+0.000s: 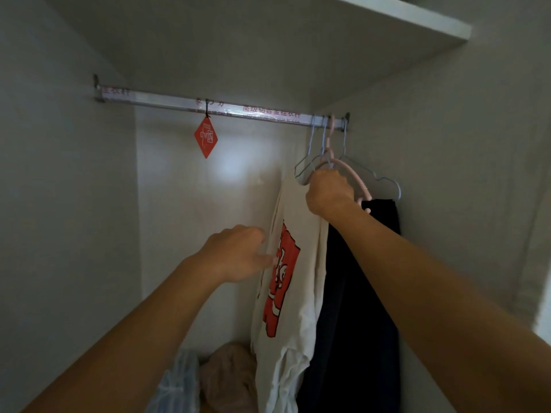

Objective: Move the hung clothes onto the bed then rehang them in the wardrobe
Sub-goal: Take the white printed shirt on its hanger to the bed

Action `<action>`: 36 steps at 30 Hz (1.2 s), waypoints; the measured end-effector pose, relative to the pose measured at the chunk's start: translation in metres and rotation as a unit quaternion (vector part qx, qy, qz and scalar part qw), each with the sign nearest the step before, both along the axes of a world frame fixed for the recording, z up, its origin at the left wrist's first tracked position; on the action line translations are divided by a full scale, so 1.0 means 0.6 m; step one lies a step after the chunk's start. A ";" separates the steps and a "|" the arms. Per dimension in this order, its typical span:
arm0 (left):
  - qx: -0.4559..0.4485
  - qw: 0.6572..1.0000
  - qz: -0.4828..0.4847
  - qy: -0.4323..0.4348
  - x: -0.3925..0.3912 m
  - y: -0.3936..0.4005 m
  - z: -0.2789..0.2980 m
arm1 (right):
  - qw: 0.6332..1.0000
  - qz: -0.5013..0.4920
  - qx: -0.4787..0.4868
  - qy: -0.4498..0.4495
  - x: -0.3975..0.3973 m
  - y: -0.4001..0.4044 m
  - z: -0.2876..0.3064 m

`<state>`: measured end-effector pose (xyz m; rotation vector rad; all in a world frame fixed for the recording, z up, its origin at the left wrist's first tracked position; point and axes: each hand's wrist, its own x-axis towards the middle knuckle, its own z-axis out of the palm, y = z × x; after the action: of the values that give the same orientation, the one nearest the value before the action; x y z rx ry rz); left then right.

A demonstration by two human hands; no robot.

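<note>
Here, the interior of a wardrobe is seen from the head view. A metal rail (pixel 185 103) spans the upper back wall and bears a red diamond-shaped tag (pixel 205 137) near its middle. At the rail's right end hang several wire hangers (pixel 384 180) and a pink hanger (pixel 354 177). The right hand (pixel 328 192) has its fingers curled round the hanger at the shoulder of a white T-shirt (pixel 293 296) with a red print. The left hand (pixel 238 253), fingers loosely extended, touches the shirt's left edge. A dark garment (pixel 360 293) hangs just right of the shirt. Folded fabrics, one pale blue (pixel 179 380) and one beige (pixel 229 374), lie on the floor below.
</note>
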<state>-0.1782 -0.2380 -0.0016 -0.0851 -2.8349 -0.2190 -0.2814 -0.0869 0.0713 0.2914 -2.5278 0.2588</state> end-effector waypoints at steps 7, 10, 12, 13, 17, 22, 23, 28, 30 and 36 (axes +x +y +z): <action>0.013 1.000 0.002 0.020 0.005 -0.010 -0.001 | 0.992 0.044 -0.097 0.063 0.005 0.010 0.032; 0.012 0.999 0.009 0.041 0.010 -0.016 0.001 | 0.989 0.052 -0.120 0.069 0.011 0.024 0.055; 0.010 0.998 0.013 0.058 0.014 -0.016 0.003 | 0.988 0.056 -0.122 0.078 0.020 0.035 0.066; 0.011 0.998 0.016 0.065 0.017 -0.015 0.004 | 0.987 0.059 -0.121 0.085 0.025 0.042 0.070; 0.011 0.996 0.026 0.088 0.022 -0.005 0.005 | 0.985 0.065 -0.123 0.098 0.036 0.075 0.064; 0.024 0.994 0.020 0.108 0.024 0.025 0.008 | 0.990 0.059 -0.095 0.090 0.062 0.124 0.029; 0.028 0.993 0.018 0.111 0.023 0.031 0.008 | 0.991 0.051 -0.088 0.088 0.070 0.134 0.021; 0.052 0.991 0.011 0.125 0.019 0.058 0.002 | 0.989 0.051 -0.100 0.093 0.099 0.181 -0.019; 0.064 0.989 0.009 0.132 0.016 0.067 0.000 | 0.987 0.060 -0.106 0.104 0.112 0.201 -0.031; 0.124 0.984 -0.035 0.125 0.010 0.076 -0.014 | 0.982 0.056 -0.134 0.117 0.189 0.270 -0.057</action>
<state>-0.1722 -0.1923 -0.0100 -0.1464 -2.5363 -0.5347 -0.1678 0.0751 0.0372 0.3347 -2.2166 0.5700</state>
